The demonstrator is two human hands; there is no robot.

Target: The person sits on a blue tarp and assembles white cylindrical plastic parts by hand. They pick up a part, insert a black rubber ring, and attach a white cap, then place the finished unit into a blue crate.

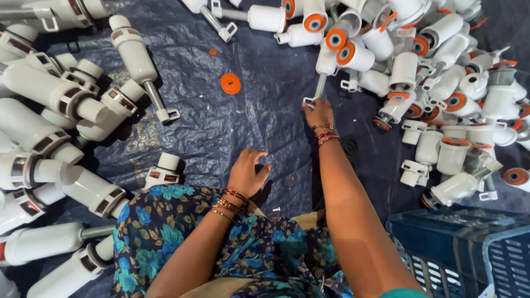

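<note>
Head cam, looks steeply down, close over lap and tarp (259, 105).

Washer (230, 83) between two part piles

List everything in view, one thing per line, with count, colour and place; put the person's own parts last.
White plastic pump parts with orange rings: many, heaped upper right.
White plastic pump bodies with brown bands: many, piled left.
Loose orange plastic ring: one, upper middle.
Dark blue plastic sheet: one, under everything.
Blue slotted plastic crate: one, lower right.
Left hand: curled, resting on the sheet.
Right hand: gripping one pump part's metal rod.
</note>
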